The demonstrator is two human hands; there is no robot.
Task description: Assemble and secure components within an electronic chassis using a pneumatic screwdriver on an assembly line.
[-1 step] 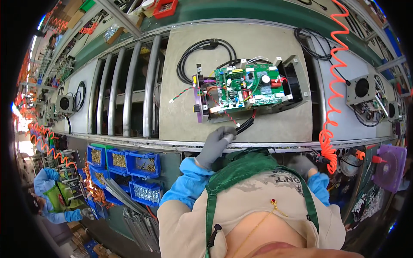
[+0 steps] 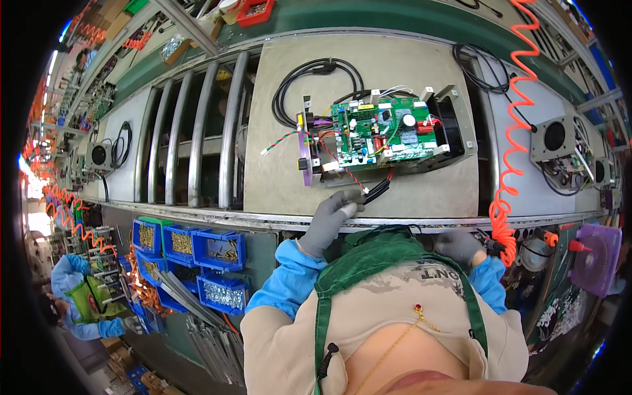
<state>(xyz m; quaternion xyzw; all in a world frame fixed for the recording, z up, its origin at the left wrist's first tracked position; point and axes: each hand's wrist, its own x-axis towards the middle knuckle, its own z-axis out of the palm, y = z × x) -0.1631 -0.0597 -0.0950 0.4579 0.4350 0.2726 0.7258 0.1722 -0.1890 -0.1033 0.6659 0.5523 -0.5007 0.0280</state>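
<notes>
My left hand [image 2: 329, 222], in a grey glove, is closed on the end of a bundle of black cables [image 2: 378, 191] at the near edge of a board. The cables run up with red wires to an open electrical unit. A green circuit board [image 2: 385, 137], a purple end panel [image 2: 305, 158] and a black fan [image 2: 450, 128] make up this unit. Loose twisted wires hang from its left side. My right hand [image 2: 459, 246], also gloved, is low by the apron, near the foot of an orange coiled hose [image 2: 503, 237]. Its fingers are mostly hidden.
Steel rollers [image 2: 197, 138] lie left of the board. Blue bins [image 2: 220, 251] of screws and small parts stand at the near left. Further units with fans [image 2: 554, 136] sit at both sides. A purple plate [image 2: 596, 257] stands at the right. Another person [image 2: 85, 296] works at far left.
My right hand has shifted slightly left toward the apron and looks less blurred. My left hand stays on the black cables.
</notes>
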